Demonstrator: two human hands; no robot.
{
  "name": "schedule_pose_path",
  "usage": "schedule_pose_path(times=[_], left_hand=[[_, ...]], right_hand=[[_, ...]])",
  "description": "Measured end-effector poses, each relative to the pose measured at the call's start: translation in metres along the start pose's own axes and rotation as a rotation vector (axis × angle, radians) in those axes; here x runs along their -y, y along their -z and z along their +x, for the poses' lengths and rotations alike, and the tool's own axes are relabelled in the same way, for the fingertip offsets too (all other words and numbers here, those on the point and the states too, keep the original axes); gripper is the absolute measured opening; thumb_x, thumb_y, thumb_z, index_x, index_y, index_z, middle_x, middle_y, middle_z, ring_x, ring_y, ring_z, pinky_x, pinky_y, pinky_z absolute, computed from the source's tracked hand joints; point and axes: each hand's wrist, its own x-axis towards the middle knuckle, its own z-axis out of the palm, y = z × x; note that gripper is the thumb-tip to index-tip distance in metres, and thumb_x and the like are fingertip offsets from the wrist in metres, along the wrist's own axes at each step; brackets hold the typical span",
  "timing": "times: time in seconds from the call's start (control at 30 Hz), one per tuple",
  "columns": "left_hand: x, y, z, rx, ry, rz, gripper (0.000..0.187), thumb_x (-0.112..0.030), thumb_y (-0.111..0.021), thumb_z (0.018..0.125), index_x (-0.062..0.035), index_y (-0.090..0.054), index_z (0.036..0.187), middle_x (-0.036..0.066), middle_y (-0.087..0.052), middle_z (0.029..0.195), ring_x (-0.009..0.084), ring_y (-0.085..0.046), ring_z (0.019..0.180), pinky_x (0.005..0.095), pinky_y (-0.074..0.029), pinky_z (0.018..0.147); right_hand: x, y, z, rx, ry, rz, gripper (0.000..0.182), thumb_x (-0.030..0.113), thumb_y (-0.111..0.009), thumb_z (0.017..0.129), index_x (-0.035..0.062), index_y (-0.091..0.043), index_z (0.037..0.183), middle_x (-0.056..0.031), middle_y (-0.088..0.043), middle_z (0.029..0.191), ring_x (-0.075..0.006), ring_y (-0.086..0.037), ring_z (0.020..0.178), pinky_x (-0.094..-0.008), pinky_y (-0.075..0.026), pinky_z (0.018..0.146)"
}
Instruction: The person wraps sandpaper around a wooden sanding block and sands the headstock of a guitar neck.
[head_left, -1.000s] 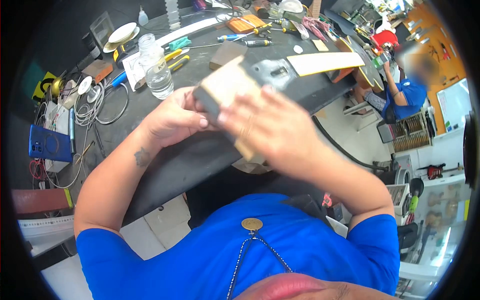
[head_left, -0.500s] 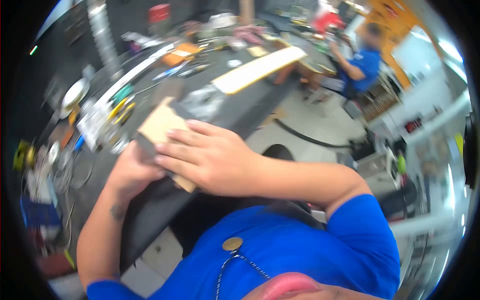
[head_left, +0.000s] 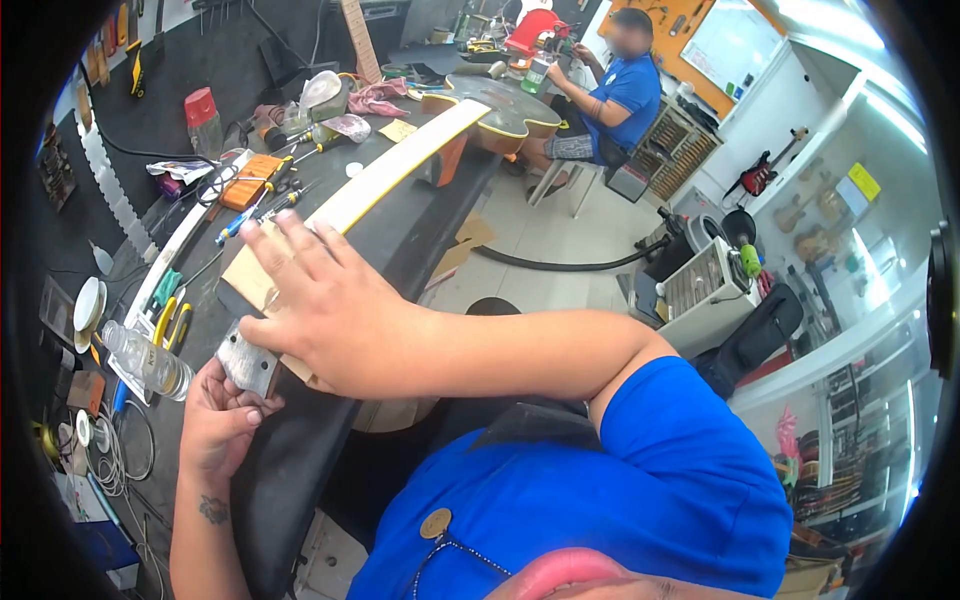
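Note:
My left hand (head_left: 218,425) grips a silver metal plate (head_left: 247,362) with small dark holes, pinched between thumb and fingers near the bench edge. My right hand (head_left: 325,310) is stretched over a tan sheet (head_left: 255,268), fingers spread and palm down. The sheet looks like the paper backing of sandpaper, with a dark grey edge below it; what lies under the palm is hidden. The two hands are close together, the right thumb at the plate's upper edge. Left of them lies a clear bottle (head_left: 150,358) beside yellow-handled pliers (head_left: 177,325).
A long pale board with yellow edges (head_left: 400,165) extends along the dark bench (head_left: 300,440). Behind it are a guitar body (head_left: 505,108), an orange case (head_left: 250,182) and a red-capped bottle (head_left: 203,120). Another person (head_left: 625,95) in blue sits at the far end.
The view has shifted and sharpened. My left hand has drawn away from the tan sheet, and the metal plate now shows in it. My right hand's fingers have spread out.

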Motion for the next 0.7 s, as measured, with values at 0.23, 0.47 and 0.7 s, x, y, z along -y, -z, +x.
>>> schedule_pose_path(times=[0.23, 0.47, 0.7], left_hand=[[0.002, 0.003, 0.000, 0.018, -0.006, -0.017, 0.078, -0.003, -0.091, 0.081, 0.0040, -0.052, 0.148, 0.017, -0.073, 0.132, 0.0260, -0.077, 0.115, 0.0434, -0.067, 0.097], [0.001, 0.001, 0.001, 0.026, -0.015, -0.007, 0.069, -0.008, -0.087, 0.089, 0.0035, -0.052, 0.147, 0.016, -0.072, 0.132, 0.0254, -0.075, 0.116, 0.0440, -0.066, 0.097], [0.001, -0.001, -0.001, -0.007, -0.009, 0.012, 0.063, -0.002, -0.077, 0.090, 0.0040, -0.052, 0.147, 0.015, -0.072, 0.130, 0.0246, -0.074, 0.115, 0.0439, -0.064, 0.099]], right_hand=[[0.003, -0.016, -0.003, 0.024, -0.085, -0.010, 0.039, 0.023, -0.064, 0.099, 0.0168, -0.068, 0.137, -0.0536, -0.042, 0.155, -0.0646, -0.049, 0.146, -0.0649, -0.036, 0.126], [0.001, -0.015, -0.005, -0.001, -0.045, -0.023, 0.049, 0.025, -0.059, 0.103, 0.0208, -0.066, 0.151, -0.0483, -0.049, 0.154, -0.0637, -0.051, 0.145, -0.0635, -0.037, 0.126], [0.001, -0.016, -0.007, 0.014, -0.025, -0.076, 0.049, 0.025, -0.061, 0.101, 0.0163, -0.070, 0.149, -0.0402, -0.054, 0.156, -0.0622, -0.052, 0.144, -0.0634, -0.039, 0.125]])
